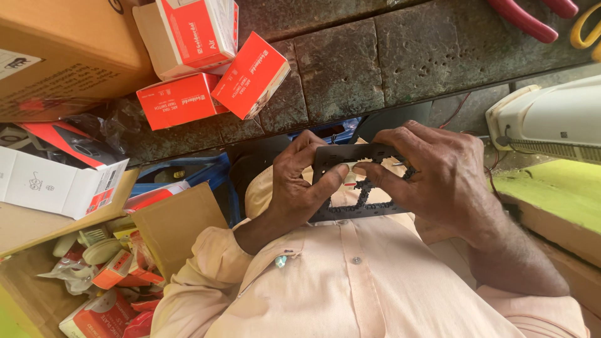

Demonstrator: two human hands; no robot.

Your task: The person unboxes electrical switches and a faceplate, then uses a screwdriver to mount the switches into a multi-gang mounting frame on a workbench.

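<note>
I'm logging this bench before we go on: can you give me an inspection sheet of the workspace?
Surface: rough, pitted stone slab.
Job's things: dark perforated plate, gripped at both ends.
Clutter: red-and-white small boxes, brown carton, open box of packets.
Hands: left hand and right hand both closed on the plate.
Cables: thin red wire below the slab edge.
Surroundings: white plastic casing, red-handled pliers, green ledge.

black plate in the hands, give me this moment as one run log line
left hand: grips black plate | right hand: grips its other end | plate: slotted frame, held over shirt | nearby: red boxes on stone ledge
</note>
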